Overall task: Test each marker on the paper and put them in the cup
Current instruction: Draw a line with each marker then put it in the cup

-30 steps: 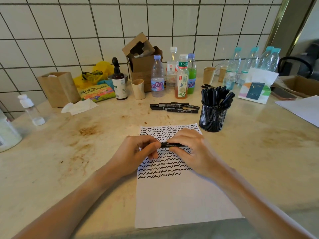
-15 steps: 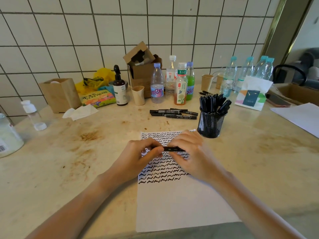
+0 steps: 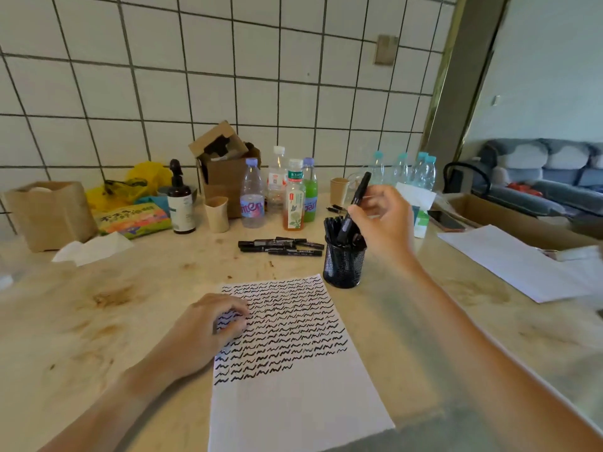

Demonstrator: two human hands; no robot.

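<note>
My right hand pinches a black marker that slants down with its lower end inside the black mesh cup, which holds several other markers. My left hand rests on the left edge of the white paper with loosely curled fingers and holds nothing. The upper half of the paper is covered with rows of black squiggles. Several black markers lie in a loose pile on the table, left of the cup.
Bottles, a paper cup, a cardboard box and a brown bag crowd the back of the stained table. A second white sheet lies at the right. A tissue lies at the left.
My hands have parted. The right hand carried the marker from above the paper up and right to the mesh cup. The left hand let go and stayed on the paper.
</note>
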